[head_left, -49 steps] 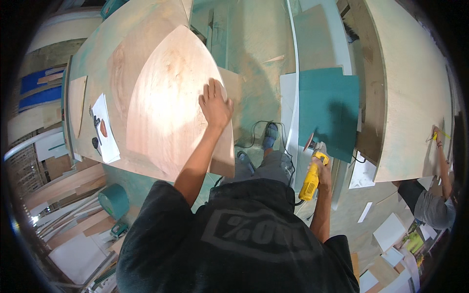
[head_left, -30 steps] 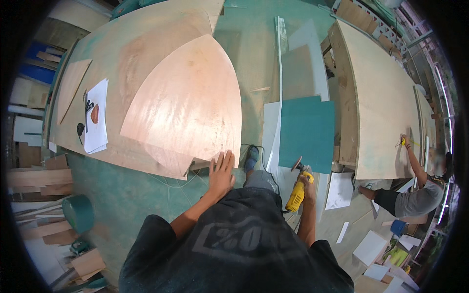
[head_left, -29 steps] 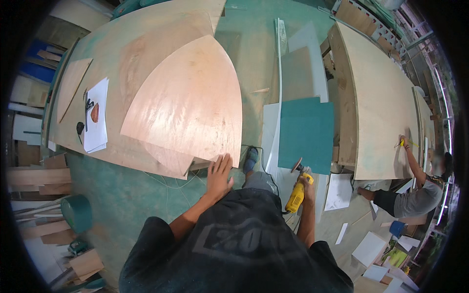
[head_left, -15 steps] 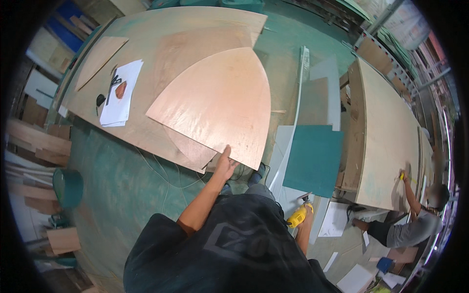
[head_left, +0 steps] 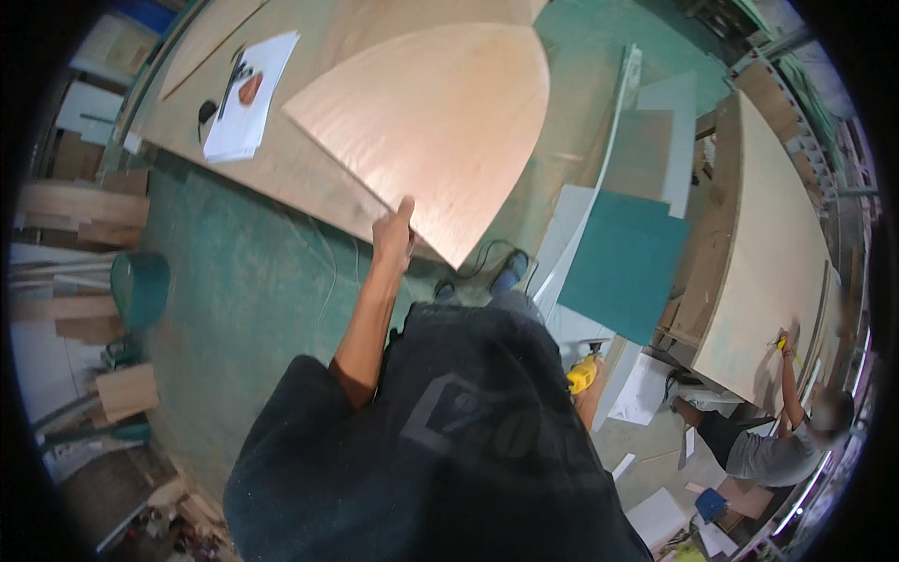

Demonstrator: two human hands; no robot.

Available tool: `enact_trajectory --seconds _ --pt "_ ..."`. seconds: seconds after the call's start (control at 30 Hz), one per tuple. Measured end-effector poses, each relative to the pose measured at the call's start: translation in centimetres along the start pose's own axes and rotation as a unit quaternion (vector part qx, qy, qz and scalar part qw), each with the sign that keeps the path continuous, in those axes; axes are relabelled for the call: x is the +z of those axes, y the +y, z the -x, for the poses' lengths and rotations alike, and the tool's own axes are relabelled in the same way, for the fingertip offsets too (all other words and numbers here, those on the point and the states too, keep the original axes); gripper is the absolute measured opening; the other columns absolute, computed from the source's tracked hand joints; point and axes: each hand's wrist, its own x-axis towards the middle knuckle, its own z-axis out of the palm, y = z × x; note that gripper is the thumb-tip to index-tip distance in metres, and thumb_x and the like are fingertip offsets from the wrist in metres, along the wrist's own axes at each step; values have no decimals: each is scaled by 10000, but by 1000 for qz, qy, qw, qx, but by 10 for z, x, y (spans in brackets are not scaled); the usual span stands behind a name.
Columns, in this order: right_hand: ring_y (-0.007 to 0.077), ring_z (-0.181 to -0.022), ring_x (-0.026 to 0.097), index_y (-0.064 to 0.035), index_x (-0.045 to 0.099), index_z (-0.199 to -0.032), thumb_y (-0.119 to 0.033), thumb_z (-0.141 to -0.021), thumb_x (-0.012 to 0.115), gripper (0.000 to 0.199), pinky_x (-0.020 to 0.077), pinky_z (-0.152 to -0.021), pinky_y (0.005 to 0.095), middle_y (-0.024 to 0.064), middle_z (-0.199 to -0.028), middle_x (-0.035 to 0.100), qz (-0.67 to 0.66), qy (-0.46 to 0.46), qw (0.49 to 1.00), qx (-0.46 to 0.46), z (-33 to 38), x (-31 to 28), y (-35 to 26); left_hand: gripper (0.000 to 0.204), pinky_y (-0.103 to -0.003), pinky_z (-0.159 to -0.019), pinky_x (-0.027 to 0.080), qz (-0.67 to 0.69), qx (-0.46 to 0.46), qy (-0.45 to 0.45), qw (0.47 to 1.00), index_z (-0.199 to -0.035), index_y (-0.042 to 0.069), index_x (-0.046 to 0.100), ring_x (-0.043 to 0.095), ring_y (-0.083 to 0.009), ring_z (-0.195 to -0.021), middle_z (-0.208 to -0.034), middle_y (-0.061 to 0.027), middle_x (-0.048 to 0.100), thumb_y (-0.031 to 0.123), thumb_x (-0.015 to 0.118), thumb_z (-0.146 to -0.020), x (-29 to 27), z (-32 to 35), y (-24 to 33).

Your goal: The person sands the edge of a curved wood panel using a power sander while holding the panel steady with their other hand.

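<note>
My left hand (head_left: pixel 393 234) grips the near edge of a pale arch-shaped plywood panel (head_left: pixel 440 122), which is tilted up off the large plywood sheet (head_left: pixel 309 178) under it. My right hand is down at my side, mostly hidden behind my dark shirt, and it holds a yellow power tool (head_left: pixel 582 375), of which only a small part shows. My feet in blue shoes (head_left: pixel 510 272) stand on the green floor just below the panel's point.
White papers with a small dark tool (head_left: pixel 245 98) lie on the big sheet at upper left. A teal board (head_left: pixel 623 262) and white boards lean to my right. Another person (head_left: pixel 782 440) works at a second large plywood sheet (head_left: pixel 768 244) far right. A teal bucket (head_left: pixel 140 286) stands left.
My left hand slid from the panel's middle to its near edge and took hold, and the panel's edge has lifted. My view has swung down and back; the yellow tool dropped toward my side.
</note>
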Motion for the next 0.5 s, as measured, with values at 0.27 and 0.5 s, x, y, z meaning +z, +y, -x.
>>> enact_trajectory --seconds 0.27,0.5 --pt "284 -749 686 -103 588 -1128 -331 -971 721 308 627 -674 420 129 -880 648 28 -5 999 39 3 15 -23 429 -273 -638 477 -105 25 4 994 -1109 -60 725 649 -145 -745 -920 -74 739 365 678 -1073 -26 -8 23" --pt "282 -767 681 -88 568 -1175 -346 -988 717 351 618 -679 413 143 -883 641 46 -6 997 56 -2 18 -25 505 -381 -684 652 -254 1 11 967 -1085 -175 697 761 -256 -781 -963 -193 761 324 616 -1085 -40 -4 6"
